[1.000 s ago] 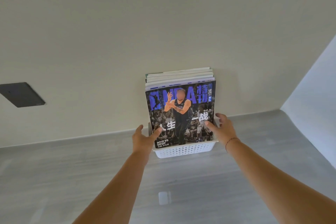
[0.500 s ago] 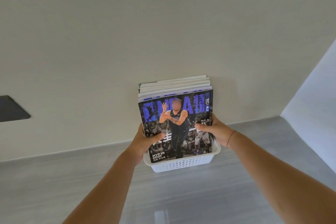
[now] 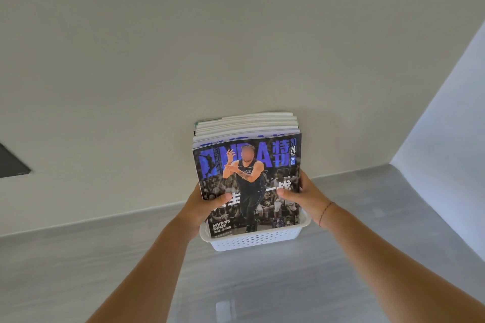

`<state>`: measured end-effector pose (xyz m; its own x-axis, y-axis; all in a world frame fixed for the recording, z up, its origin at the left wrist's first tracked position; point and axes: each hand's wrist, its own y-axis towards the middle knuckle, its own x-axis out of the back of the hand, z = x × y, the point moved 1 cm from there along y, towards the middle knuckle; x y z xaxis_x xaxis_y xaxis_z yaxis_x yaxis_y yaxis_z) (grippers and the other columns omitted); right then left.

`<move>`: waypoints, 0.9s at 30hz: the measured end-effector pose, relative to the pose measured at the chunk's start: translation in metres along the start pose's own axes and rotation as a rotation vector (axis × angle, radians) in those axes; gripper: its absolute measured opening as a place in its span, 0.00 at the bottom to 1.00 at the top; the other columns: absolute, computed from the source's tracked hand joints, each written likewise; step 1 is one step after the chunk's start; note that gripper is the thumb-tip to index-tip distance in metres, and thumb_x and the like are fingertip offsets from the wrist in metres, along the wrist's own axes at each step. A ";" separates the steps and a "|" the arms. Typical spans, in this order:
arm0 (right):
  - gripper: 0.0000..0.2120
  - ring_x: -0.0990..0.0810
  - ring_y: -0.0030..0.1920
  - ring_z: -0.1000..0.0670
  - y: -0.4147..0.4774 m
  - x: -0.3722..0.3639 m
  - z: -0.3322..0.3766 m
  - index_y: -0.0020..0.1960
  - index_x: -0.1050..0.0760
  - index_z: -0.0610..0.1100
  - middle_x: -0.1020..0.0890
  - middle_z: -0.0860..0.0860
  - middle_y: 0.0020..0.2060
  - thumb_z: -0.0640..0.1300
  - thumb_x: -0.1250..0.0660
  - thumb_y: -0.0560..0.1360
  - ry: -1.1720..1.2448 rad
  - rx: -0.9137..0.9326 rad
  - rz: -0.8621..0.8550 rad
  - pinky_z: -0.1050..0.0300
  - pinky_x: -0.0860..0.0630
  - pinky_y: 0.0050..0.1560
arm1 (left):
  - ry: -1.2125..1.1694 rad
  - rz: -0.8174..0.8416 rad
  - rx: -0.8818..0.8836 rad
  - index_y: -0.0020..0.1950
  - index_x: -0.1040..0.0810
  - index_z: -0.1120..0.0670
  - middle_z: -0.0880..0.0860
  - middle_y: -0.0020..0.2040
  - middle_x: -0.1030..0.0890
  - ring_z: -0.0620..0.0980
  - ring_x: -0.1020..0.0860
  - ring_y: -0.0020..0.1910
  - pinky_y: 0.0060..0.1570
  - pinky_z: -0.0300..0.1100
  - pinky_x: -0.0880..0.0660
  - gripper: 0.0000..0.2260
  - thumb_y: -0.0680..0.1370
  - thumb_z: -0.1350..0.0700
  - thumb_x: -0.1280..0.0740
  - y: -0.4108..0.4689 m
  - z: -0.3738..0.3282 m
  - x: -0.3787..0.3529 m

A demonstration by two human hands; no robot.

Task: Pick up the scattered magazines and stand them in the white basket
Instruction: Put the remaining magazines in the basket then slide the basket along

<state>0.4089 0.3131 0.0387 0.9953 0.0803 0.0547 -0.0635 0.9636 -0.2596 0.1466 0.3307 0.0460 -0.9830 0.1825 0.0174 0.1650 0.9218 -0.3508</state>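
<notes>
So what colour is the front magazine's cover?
Dark, nearly black, front magazine with blue lettering; head view.

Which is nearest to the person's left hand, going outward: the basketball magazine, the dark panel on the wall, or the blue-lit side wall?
1. Basketball magazine: gripped by the left hand.
2. Dark panel: far left.
3. Side wall: far right, farthest.

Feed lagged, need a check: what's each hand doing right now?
Left hand: closed on the magazines.
Right hand: closed on the magazines.
</notes>
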 end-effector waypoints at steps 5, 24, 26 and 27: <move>0.30 0.18 0.52 0.53 -0.029 0.001 -0.007 0.63 0.32 0.52 0.17 0.52 0.54 0.42 0.25 0.66 0.054 0.017 -0.080 0.62 0.23 0.43 | 0.026 -0.058 0.013 0.52 0.22 0.49 0.51 0.45 0.14 0.51 0.17 0.45 0.45 0.48 0.23 0.20 0.63 0.55 0.22 -0.010 0.010 -0.010; 0.20 0.15 0.45 0.49 -0.246 0.127 -0.072 0.56 0.26 0.48 0.15 0.47 0.46 0.36 0.26 0.67 0.250 0.056 -0.671 0.62 0.20 0.39 | 0.196 0.382 -0.008 0.46 0.20 0.47 0.49 0.41 0.14 0.48 0.16 0.40 0.41 0.43 0.23 0.20 0.58 0.57 0.19 -0.045 0.018 -0.229; 0.20 0.15 0.43 0.50 -0.266 0.141 -0.077 0.55 0.25 0.50 0.15 0.49 0.45 0.35 0.27 0.67 0.260 0.064 -0.756 0.64 0.21 0.37 | 0.215 0.432 -0.026 0.47 0.20 0.48 0.49 0.41 0.14 0.47 0.16 0.39 0.41 0.43 0.23 0.20 0.59 0.58 0.19 -0.047 0.018 -0.260; 0.19 0.15 0.43 0.50 -0.276 0.148 -0.080 0.55 0.25 0.50 0.15 0.49 0.45 0.35 0.27 0.68 0.267 0.065 -0.795 0.63 0.21 0.38 | 0.223 0.459 -0.032 0.47 0.20 0.49 0.49 0.40 0.14 0.48 0.16 0.40 0.42 0.43 0.22 0.20 0.59 0.59 0.19 -0.048 0.019 -0.274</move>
<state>0.5792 0.0385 0.0410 0.7290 -0.6837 -0.0345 0.6678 0.7213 -0.1837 0.4068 0.2298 0.0406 -0.7684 0.6363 0.0684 0.5815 0.7389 -0.3404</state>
